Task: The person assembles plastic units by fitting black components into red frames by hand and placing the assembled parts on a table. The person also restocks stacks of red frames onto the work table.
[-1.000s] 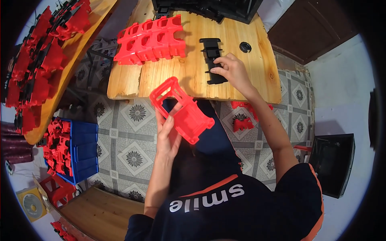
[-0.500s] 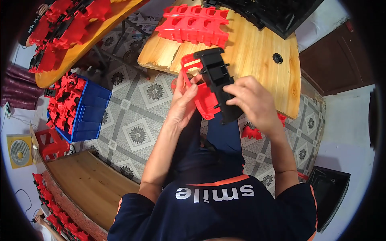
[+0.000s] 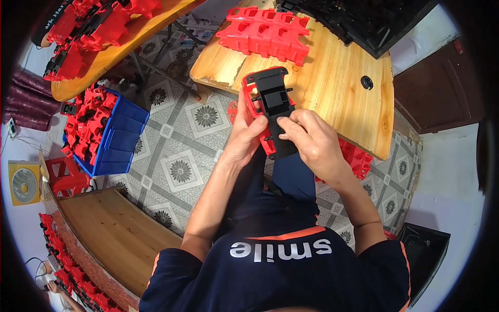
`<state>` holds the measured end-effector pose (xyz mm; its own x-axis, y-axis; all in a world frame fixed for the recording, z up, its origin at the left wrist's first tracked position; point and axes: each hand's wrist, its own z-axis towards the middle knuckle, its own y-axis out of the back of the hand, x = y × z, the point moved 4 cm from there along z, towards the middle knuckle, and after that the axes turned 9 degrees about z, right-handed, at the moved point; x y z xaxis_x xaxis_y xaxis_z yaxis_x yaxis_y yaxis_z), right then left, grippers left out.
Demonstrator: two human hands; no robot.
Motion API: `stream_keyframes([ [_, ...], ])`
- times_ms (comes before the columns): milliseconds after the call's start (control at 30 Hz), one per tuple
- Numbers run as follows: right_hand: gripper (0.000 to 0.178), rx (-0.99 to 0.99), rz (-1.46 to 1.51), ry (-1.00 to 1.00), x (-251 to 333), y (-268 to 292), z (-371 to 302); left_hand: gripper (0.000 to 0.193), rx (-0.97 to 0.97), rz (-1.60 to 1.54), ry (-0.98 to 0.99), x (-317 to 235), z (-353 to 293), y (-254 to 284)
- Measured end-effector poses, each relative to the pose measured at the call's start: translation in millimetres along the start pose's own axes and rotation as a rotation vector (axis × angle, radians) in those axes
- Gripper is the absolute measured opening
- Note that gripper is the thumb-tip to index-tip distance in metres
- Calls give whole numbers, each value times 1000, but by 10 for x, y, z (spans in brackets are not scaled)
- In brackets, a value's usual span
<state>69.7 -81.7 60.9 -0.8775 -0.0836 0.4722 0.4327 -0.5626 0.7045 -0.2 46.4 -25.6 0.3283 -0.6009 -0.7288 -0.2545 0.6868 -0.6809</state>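
Note:
Over my lap, in front of the wooden table's near edge, a black plastic part point(image 3: 275, 99) lies over a red plastic shell point(image 3: 268, 146). Red edges show along the black part's left side and top. My left hand point(image 3: 245, 134) wraps the shell from the left, its thumb resting by the black part's edge and its other fingers hidden behind. From the right, my right hand point(image 3: 313, 141) has its thumb and bent fingers on the black part's lower half. Whether the two pieces are locked together cannot be seen.
Stacked red shells point(image 3: 262, 34), a black ring point(image 3: 367, 82) and a black bin point(image 3: 358, 21) of black parts sit on the table point(image 3: 338, 99). A blue crate point(image 3: 122, 140) of red pieces stands left, near a wooden bench point(image 3: 104, 223). Another person's hand point(image 3: 53, 287) shows lower left.
The black part has swung left and now covers most of the red shell. Both hands have come closer together, my right hand shifting left and a little down.

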Motion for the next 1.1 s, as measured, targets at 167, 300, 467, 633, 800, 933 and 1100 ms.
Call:
stream_keyframes([
  [167,38,58,154,-99,-146,51,58,115,-99,183,11,-15,-17,-33],
  [300,47,-447,178,-215,-518,136,237,115,-26,255,29,24,62,-148],
  [467,34,-237,1105,-574,-744,-159,414,97,-43,432,48,-9,174,-144],
  [633,62,-111,1167,-444,-709,-254,498,79,-303,365,-190,-82,93,-209],
  [800,104,53,1296,-376,-490,-243,271,84,-413,472,-435,-420,132,-393],
  [933,99,10,1465,-441,-374,-323,277,77,-619,1075,-1110,-1366,-603,-1076],
  [1100,96,136,1540,-403,-207,-392,413,42,-454,1162,-1887,-1776,-1616,-1971],
])
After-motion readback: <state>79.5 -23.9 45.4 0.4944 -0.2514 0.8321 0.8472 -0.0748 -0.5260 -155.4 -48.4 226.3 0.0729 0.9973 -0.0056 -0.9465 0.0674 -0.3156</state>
